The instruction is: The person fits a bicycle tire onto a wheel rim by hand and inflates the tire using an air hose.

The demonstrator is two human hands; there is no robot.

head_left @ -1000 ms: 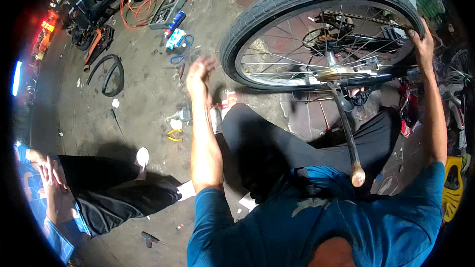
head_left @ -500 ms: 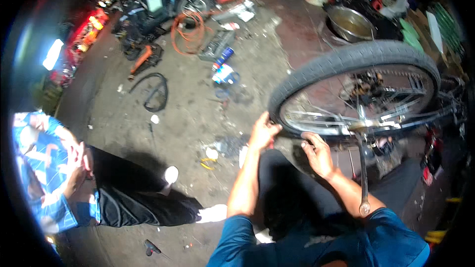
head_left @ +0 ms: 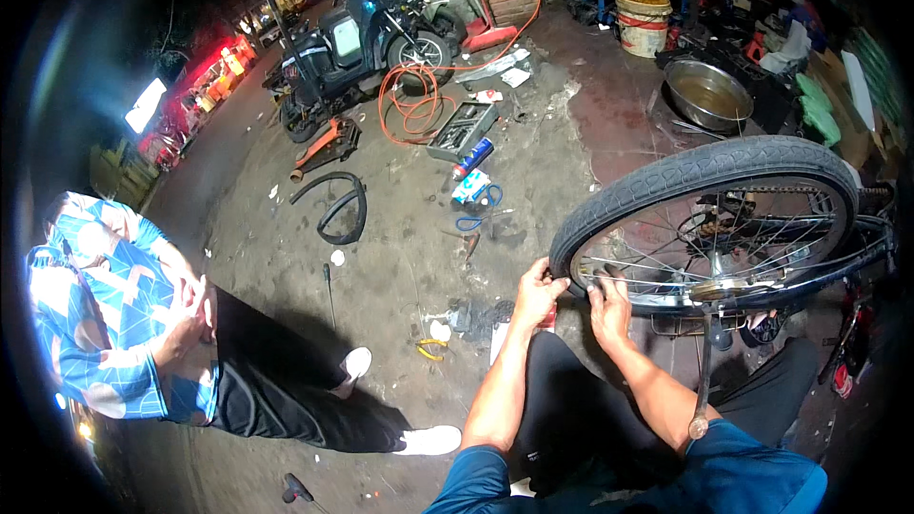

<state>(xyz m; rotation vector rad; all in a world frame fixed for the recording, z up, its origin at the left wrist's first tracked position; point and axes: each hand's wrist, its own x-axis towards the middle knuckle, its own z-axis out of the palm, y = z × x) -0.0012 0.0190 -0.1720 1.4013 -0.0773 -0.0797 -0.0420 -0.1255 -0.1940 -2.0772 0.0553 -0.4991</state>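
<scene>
In front of me on the right stands a bicycle wheel with a black tyre [head_left: 700,169], wire spokes and a silver rim, part of a bicycle whose chain shows behind it. My left hand [head_left: 539,295] pinches the tyre at its near left side. Close beside it, my right hand [head_left: 609,308] has its fingers over the rim's inner edge and its thumb by the tyre, closed on the wheel. A long metal bar with a rounded end [head_left: 703,376], apparently a spanner, sticks out from the hub toward me, above my right forearm.
At left stands a person [head_left: 143,324] with hands clasped. On the floor lie yellow-handled pliers [head_left: 431,350], a black rubber loop [head_left: 345,214], a blue spray can [head_left: 473,158], a tool tray [head_left: 463,129] and an orange hose [head_left: 405,114]. A metal basin [head_left: 709,95] holds murky liquid.
My right hand has come from apart of the tyre onto the rim, fingers now hooked inside. My left hand stays at the tyre. The view has shifted, and the person at left keeps standing.
</scene>
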